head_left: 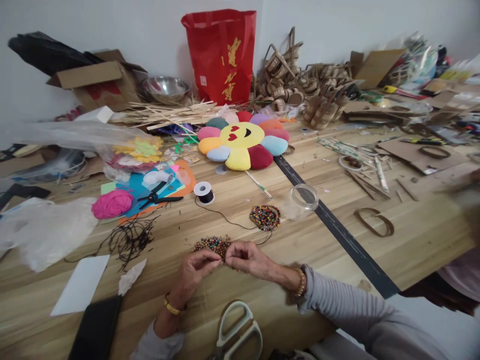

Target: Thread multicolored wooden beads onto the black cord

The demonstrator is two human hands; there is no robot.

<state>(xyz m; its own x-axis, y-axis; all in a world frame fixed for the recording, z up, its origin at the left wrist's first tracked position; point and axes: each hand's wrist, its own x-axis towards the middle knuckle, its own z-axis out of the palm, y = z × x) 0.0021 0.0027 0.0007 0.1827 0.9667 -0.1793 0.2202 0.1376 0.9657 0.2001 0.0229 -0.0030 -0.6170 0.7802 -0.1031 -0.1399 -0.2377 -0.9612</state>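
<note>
My left hand [200, 267] is closed in a pinch, its fingertips almost meeting those of my right hand [245, 259]. Whatever sits between the left fingertips is too small to name. A thin black cord [228, 220] runs from a white spool [203, 192] past a coil of multicoloured strung beads [265, 218] and down to my right hand, which is also pinched; the cord's end is hidden by the fingers. Just behind the fingertips lies a small heap of loose beads [213, 243]. White-handled scissors [240, 332] rest near the table edge, below my hands.
A clear round container [303, 196] stands right of the beads, beside a long dark ruler [337, 235]. At the left are tangled black cords [131, 240], pink yarn [112, 203] and a black flat object [95, 330]. A flower cushion [243, 140] and red bag [221, 57] are behind.
</note>
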